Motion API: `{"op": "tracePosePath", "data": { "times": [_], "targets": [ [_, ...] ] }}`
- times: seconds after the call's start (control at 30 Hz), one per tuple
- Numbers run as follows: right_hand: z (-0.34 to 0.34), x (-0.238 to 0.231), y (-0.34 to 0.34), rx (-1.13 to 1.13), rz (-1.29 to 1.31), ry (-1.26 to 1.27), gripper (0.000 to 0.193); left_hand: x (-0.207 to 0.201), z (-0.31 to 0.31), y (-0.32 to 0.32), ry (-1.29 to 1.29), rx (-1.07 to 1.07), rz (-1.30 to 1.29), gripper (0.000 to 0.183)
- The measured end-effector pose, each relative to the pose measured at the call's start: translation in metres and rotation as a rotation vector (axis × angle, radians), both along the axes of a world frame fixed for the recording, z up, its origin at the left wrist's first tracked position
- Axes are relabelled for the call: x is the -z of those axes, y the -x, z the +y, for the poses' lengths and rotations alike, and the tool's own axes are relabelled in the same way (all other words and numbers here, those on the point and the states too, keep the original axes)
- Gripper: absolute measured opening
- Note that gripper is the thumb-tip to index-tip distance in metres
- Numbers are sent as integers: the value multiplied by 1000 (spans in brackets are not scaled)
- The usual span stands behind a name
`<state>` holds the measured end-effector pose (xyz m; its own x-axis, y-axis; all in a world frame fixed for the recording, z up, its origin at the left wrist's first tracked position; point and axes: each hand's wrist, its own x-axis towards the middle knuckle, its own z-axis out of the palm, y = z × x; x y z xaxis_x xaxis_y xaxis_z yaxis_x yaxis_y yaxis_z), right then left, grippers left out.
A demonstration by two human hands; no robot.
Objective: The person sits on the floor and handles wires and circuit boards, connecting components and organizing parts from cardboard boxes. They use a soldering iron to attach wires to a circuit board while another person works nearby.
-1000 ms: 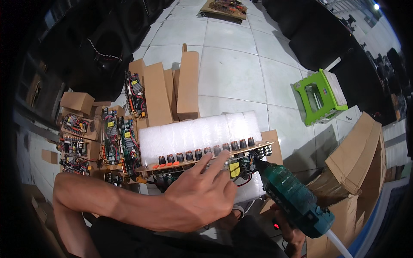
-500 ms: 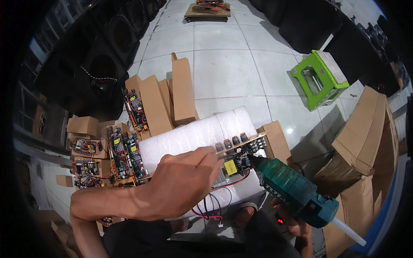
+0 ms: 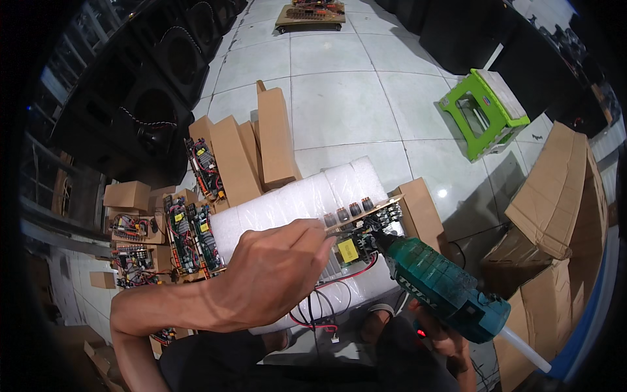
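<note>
My right hand (image 3: 443,333) is wrapped round the handle of a teal hot glue gun (image 3: 444,287). A white glue stick (image 3: 528,351) pokes out of its back end. The gun's dark nozzle sits at the components of an amplifier circuit board (image 3: 349,251), by a yellow transformer; the exact contact spot is too small to tell. My left hand (image 3: 281,268) is closed at the board's left part, fingers pinched near the edge of an upright panel (image 3: 366,215) with several knobs. The board rests on a white foam-wrapped block (image 3: 287,196). Red and black wires (image 3: 320,307) hang off its near side.
Several circuit boards (image 3: 186,225) and brown cartons (image 3: 235,157) stand at the left. An open cardboard box (image 3: 542,222) is at the right, with a green step stool (image 3: 483,114) beyond it. Black speaker cabinets (image 3: 137,111) line the left; a wheeled board (image 3: 310,18) lies far ahead.
The view has shifted slightly. Both hands keep their grips, and the glue gun's nozzle stays at nearly the same place on the board.
</note>
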<state>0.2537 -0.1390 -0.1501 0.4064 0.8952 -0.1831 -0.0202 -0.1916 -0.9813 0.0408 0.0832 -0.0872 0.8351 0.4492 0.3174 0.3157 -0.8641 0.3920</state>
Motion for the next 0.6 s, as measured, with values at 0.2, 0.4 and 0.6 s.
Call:
{"op": "tracePosePath", "data": {
  "times": [0.2,0.4,0.6],
  "targets": [
    [-1,2,-5,-93,-279,80,16,-2,-3,1,72,-75,63,13],
    [-2,6,-4,-49,-152,-2,17,-1,-3,2,93,-85,66,13],
    [-5,1,-3,-47,-128,161,16,1,-4,2,93,-89,55,13]
  ]
}}
